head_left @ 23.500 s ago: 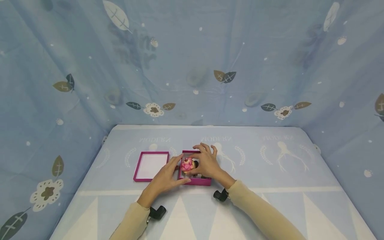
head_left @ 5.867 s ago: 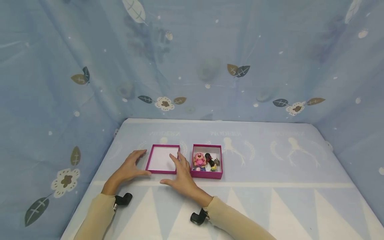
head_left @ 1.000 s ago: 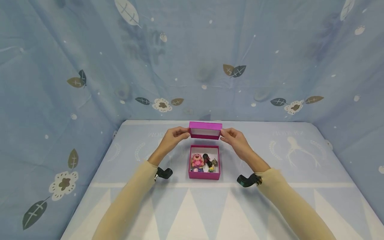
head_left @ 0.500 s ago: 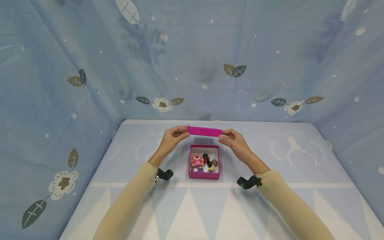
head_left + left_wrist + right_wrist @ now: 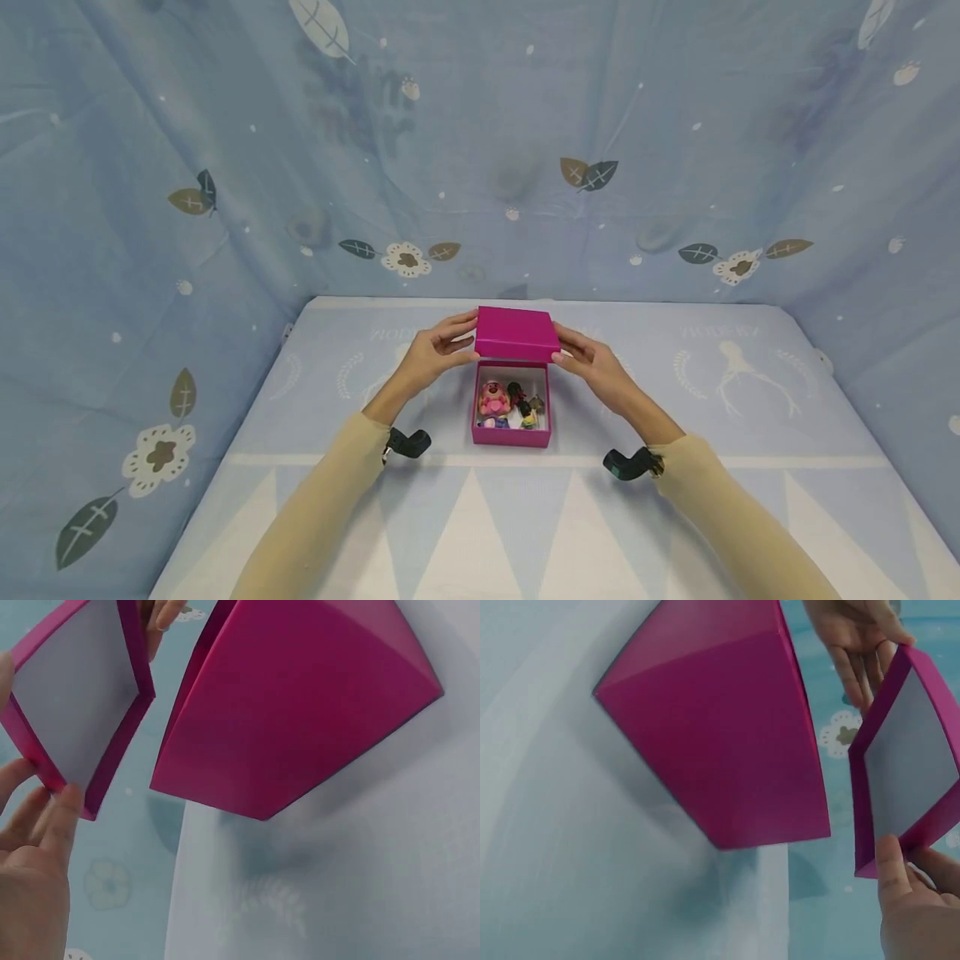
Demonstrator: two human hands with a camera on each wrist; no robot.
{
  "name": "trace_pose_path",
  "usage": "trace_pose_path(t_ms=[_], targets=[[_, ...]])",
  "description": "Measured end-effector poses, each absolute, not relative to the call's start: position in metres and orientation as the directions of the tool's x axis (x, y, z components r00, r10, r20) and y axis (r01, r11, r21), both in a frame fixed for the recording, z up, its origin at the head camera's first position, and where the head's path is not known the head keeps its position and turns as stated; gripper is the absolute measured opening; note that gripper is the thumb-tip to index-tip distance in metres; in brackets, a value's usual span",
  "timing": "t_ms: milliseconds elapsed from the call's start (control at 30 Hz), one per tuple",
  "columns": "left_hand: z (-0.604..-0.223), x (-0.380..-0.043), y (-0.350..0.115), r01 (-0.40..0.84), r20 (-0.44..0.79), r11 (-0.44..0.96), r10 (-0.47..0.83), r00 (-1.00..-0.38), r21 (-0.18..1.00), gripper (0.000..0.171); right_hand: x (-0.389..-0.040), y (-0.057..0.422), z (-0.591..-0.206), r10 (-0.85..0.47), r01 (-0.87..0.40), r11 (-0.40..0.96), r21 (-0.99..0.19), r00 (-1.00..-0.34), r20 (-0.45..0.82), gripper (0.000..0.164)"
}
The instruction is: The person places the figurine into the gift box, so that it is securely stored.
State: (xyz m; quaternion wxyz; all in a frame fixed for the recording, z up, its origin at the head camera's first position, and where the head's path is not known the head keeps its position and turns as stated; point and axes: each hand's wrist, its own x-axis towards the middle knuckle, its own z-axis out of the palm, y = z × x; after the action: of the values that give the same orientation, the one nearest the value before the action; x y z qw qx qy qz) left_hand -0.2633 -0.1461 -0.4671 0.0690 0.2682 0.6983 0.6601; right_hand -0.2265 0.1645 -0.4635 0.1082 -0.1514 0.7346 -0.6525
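Observation:
A magenta box lid (image 5: 517, 333) is in the air just above the far edge of the open magenta box (image 5: 512, 438). Its smooth outer top slants toward the head camera; the wrist views show its white inside. My left hand (image 5: 435, 354) grips the lid's left side with thumb and fingers. On the right side, my right hand (image 5: 596, 371) pinches it near the front corner. Inside the box lie a pink bear figure (image 5: 494, 400), a dark-haired figure (image 5: 516, 393), a small grey figure (image 5: 536, 404) and other small toys. Lid and box appear apart in the left wrist view.
The box stands on a table (image 5: 675, 533) covered with a pale blue and white patterned cloth. A blue curtain (image 5: 480, 167) with leaf and flower prints hangs behind and at both sides. A black wrist camera (image 5: 408, 442) is strapped to each forearm.
Earlier the lid lay inside-up left of the box, and before that my right hand was at the bear. Over the last second the lid has turned top-outward and come nearer the box.

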Motion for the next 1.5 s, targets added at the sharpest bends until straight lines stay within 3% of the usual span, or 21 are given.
trace_pose_path(t_ms=[167, 400, 767, 1500], targets=[[-0.464, -0.258, -0.146, 0.256, 0.231, -0.010, 0.466, -0.854, 0.967, 0.061, -0.223, 0.168, -0.462, -0.367, -0.158, 0.086, -0.984, -0.923, 0.116, 0.062], [-0.459, -0.247, -0.146, 0.276, 0.236, 0.004, 0.504, -0.831, 0.961, 0.080, -0.214, 0.174, -0.459, -0.387, -0.202, 0.031, -0.979, -0.906, 0.174, 0.067], [-0.470, -0.226, -0.150, 0.360, 0.326, -0.055, 0.564, -0.758, 0.931, 0.077, -0.195, 0.175, -0.473, -0.428, -0.394, 0.197, -0.898, -0.858, 0.283, 0.073], [-0.513, -0.206, -0.156, 0.360, 0.304, -0.013, 0.564, -0.768, 0.933, 0.079, -0.174, 0.171, -0.515, -0.472, -0.425, 0.093, -0.901, -0.815, 0.335, 0.078]])
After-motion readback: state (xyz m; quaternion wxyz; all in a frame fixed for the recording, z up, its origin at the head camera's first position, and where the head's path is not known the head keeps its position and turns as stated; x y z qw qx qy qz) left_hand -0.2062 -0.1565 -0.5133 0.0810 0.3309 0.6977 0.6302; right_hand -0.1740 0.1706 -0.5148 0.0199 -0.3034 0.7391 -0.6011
